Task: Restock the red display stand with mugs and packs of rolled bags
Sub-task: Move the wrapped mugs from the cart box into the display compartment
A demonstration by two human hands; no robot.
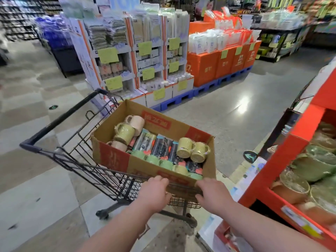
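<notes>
Yellow, green and beige ceramic mugs (183,147) and dark plastic packs of rolled bags (161,145) lie loose in a brown cardboard box (138,166) on a black wire shopping cart (60,119), centre frame. The mugs look heavy, slick and breakable, so take each by the body or handle; the packs look light and soft. The left hand (154,190) and right hand (212,191) curl over the box's near edge. The red cardboard display stand (291,151) at right is already crowded with mugs.

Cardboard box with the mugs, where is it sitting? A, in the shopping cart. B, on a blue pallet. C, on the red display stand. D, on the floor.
A: the cardboard box sits in the wire basket of the shopping cart, with the left hand and the right hand holding its near edge.
</notes>
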